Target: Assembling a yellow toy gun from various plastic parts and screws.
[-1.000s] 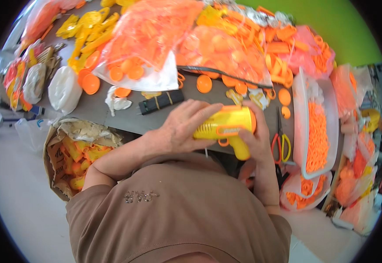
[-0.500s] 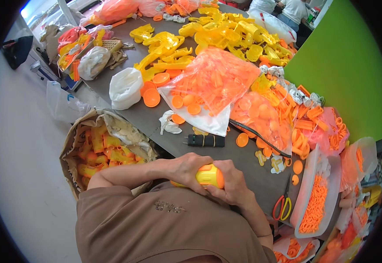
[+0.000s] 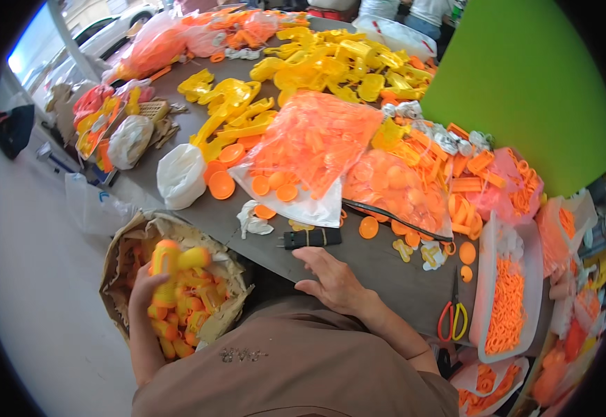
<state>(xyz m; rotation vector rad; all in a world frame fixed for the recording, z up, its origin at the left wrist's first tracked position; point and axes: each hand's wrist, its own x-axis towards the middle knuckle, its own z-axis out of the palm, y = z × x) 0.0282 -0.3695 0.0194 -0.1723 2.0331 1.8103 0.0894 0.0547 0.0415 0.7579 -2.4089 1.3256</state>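
Note:
My left hand (image 3: 148, 286) is closed on a yellow plastic toy piece (image 3: 166, 263) with orange ends, apparently a toy gun. It is held at the mouth of a brown paper sack (image 3: 125, 243) on my left. Inside the sack lie several similar yellow and orange pieces (image 3: 195, 306); they partly merge with the held one. My right hand (image 3: 334, 281) is open and holds nothing, fingers apart, at the table's near edge. Just beyond its fingertips lies a black tool (image 3: 311, 238), perhaps a small electric screwdriver.
On the grey table (image 3: 296, 267) lie a clear bag of orange parts (image 3: 317, 139), yellow shells (image 3: 317, 66) and orange cups (image 3: 221, 185). Scissors (image 3: 454, 320) rest beside a tub of orange rings (image 3: 487, 306) at right. A green panel (image 3: 525, 90) rises behind. People stand at the far end.
My left hand has carried the yellow and orange piece from in front of my chest to the sack. The right hand has let go of it and opened. The view has shifted slightly.

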